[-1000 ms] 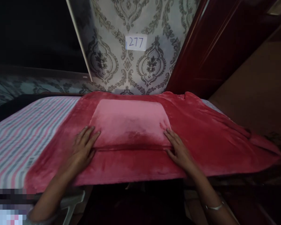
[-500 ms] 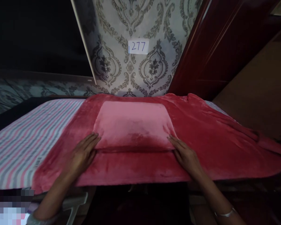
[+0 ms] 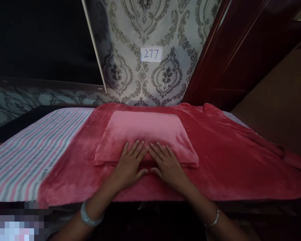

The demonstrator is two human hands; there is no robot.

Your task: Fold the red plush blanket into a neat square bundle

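- Stripes of pink, grey and white ran across the sheet (image 3: 27, 157) that covered the bed out at nine o'clock, well clear of both hands.
- Spread over that sheet was a dark red fleece blanket (image 3: 228, 157); its near edge hung at the front of the bed and its far edge met the patterned wall, where a paper label (image 3: 152, 54) reading 277 sat at twelve o'clock.
- On the blanket's middle lay a lighter pink folded panel (image 3: 145, 129) of the same plush cloth, flat and roughly rectangular.
- The left hand (image 3: 130, 164) lay palm down across the panel's near edge, fingers (image 3: 134, 149) straight and slightly spread, gripping nothing; a pale bangle (image 3: 90, 216) circled its wrist.
- The right hand (image 3: 167, 164) lay just beside it toward three o'clock, fingertips nearly touching the left's, equally flat and open with nothing held, a thin bracelet (image 3: 214, 219) on its wrist.
- The step in hand looked like pressing the fold flat at its centre.
- A next move would probably call for an even, flat-palmed sweep outward toward nine and three o'clock, or a pinch of the near edge to turn the panel over again.
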